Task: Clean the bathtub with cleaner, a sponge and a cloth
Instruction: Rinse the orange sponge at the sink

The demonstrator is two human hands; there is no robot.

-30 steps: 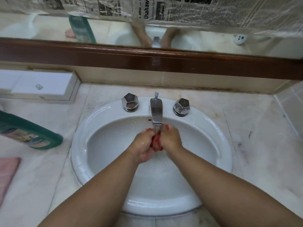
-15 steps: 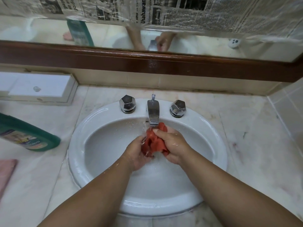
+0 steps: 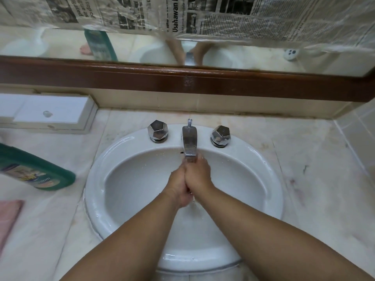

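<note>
Head view: left hand and right hand press together under the faucet, over the sink; whether they grasp anything, I cannot tell. Green cleaner bottle lies at the sink's 9 o'clock, pink cloth at 8 o'clock.

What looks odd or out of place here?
Newspaper hangs over the upper mirror and hides most of it, which is odd for a bathroom. The counter right of the sink has reddish smears and dark marks. Nothing looks spilled or broken.
</note>
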